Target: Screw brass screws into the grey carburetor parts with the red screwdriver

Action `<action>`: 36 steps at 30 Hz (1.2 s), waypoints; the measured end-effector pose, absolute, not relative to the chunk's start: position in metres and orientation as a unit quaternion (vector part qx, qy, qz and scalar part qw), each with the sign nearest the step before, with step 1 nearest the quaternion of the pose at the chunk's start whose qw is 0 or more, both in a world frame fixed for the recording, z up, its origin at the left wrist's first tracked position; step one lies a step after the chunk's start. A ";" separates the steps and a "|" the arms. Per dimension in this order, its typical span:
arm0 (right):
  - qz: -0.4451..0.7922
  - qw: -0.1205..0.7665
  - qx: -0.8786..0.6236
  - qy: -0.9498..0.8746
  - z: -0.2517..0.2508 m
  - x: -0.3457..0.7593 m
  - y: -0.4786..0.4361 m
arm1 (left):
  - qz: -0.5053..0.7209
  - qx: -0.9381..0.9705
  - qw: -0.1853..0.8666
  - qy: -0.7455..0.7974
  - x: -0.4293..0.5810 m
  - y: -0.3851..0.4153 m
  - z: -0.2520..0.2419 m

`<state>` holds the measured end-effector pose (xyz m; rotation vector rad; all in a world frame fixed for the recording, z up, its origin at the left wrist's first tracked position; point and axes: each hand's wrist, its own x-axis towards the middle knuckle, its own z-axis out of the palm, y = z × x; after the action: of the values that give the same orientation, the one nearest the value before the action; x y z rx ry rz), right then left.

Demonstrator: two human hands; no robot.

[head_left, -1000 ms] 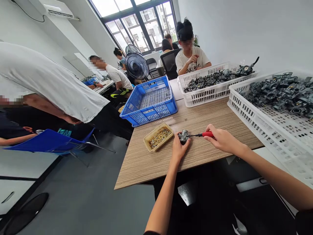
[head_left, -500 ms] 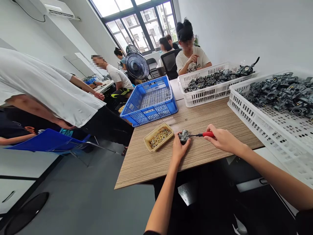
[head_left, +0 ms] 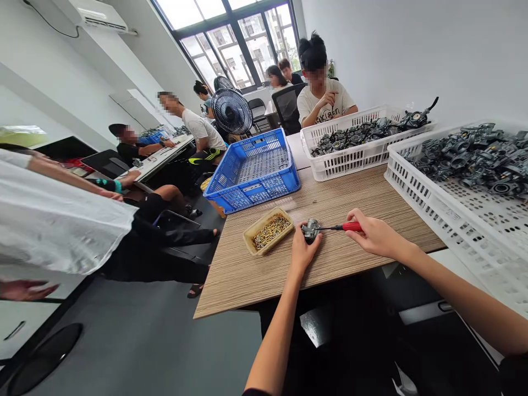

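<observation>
Tan screw tray [head_left: 273,242] beside left hand [head_left: 303,250] on carburetor [head_left: 310,228], blue basket [head_left: 251,192] behind.

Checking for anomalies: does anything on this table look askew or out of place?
The blue crate sits skewed, one corner hanging off the table. One metal part perches high atop the far white crate.

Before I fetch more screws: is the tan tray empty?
Not empty: brass-coloured screws cover the floor of the tan tray, beside the left hand.
</observation>
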<state>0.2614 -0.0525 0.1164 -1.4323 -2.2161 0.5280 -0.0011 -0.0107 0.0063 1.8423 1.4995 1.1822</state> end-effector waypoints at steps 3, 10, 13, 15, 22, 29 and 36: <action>0.198 0.232 -0.506 -0.807 0.116 0.261 -0.053 | 0.430 0.675 0.241 0.549 -0.002 -0.010 0.006; 0.208 0.224 -0.526 -0.794 0.116 0.262 -0.052 | 0.432 0.674 0.241 0.548 -0.001 -0.011 0.008; 0.218 0.232 -0.510 -0.799 0.115 0.262 -0.052 | 0.431 0.674 0.241 0.550 -0.001 -0.011 0.008; 0.222 0.231 -0.502 -0.803 0.116 0.262 -0.053 | 0.432 0.673 0.240 0.550 -0.001 -0.011 0.008; 0.200 0.217 -0.528 -0.796 0.117 0.261 -0.053 | 0.428 0.675 0.240 0.551 -0.001 -0.010 0.007; 0.205 0.222 -0.507 -0.807 0.117 0.262 -0.054 | 0.428 0.673 0.240 0.553 -0.001 -0.010 0.006; 0.200 0.212 -0.529 -0.797 0.118 0.261 -0.053 | 0.427 0.672 0.242 0.555 -0.002 -0.010 0.005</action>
<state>0.2613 -0.0527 0.1175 -1.4701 -2.2139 0.5550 -0.0018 -0.0098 0.0053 1.8367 1.5167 1.1664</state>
